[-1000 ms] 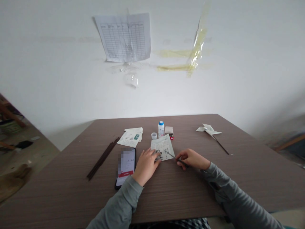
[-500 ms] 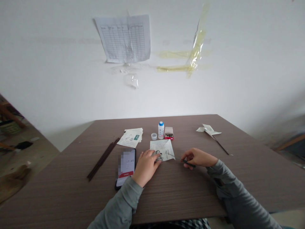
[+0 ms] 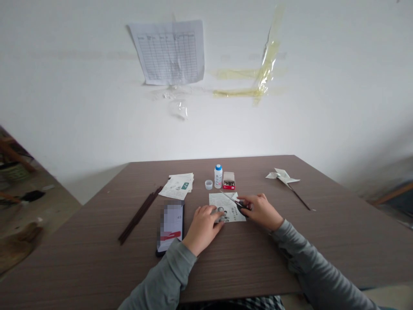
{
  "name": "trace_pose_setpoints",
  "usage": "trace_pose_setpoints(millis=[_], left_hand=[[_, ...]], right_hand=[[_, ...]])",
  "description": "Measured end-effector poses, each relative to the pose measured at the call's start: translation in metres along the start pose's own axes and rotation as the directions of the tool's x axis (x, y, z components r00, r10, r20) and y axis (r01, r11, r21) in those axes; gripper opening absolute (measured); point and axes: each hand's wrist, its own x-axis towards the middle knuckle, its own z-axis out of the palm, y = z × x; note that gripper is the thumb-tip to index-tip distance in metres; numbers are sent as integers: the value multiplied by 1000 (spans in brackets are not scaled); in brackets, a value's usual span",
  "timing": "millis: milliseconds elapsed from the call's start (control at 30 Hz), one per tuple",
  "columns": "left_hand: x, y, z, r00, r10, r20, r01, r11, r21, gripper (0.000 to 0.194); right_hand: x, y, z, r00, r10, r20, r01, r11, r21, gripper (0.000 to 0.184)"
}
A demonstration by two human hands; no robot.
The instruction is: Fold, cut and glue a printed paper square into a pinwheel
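A square sheet of printed paper (image 3: 232, 215) lies flat on the brown table in front of me. My left hand (image 3: 204, 224) rests over its left side, the fingers stretched out and lying on it. In my right hand (image 3: 262, 211) is a pair of scissors (image 3: 239, 204) with dark handles, held over the paper's right side. The thin blades point up and to the left across the sheet. From this angle I cannot tell whether the blades touch the paper.
Behind the paper stand a white bottle (image 3: 218, 177), a small clear cup (image 3: 208, 185) and a red box (image 3: 229, 181) of small metal pieces. A phone (image 3: 171, 228), dark sticks (image 3: 140, 216) and stacked paper squares (image 3: 176, 186) lie left. A paper pinwheel (image 3: 283, 176) lies right.
My right hand has brought the scissors left and up, from beside the paper to over it. The paper has shifted and turned slightly to the right, with my left hand on it.
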Motion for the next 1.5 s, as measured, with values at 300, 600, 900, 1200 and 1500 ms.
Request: trace_pose_setpoints(millis=[300, 600, 900, 1200, 1500], left_hand=[[1, 14, -9, 997, -34, 68, 35, 999, -12, 31], [2, 10, -6, 998, -32, 57, 35, 998, -48, 30], [3, 10, -6, 998, -45, 34, 48, 996, -78, 29], [4, 8, -5, 999, -29, 34, 33, 994, -100, 31], [4, 9, -8, 997, -79, 6, 79, 994, -71, 7]], right_hand=[[3, -26, 21, 999, -10, 39, 16, 987, -159, 13], [2, -17, 18, 993, -113, 19, 114, 982, -148, 28], [1, -7, 3, 993, -33, 112, 55, 979, -196, 31], [2, -23, 11, 984, -105, 143, 117, 990, -83, 17], [1, -24, 19, 992, -55, 112, 61, 996, -58, 41]])
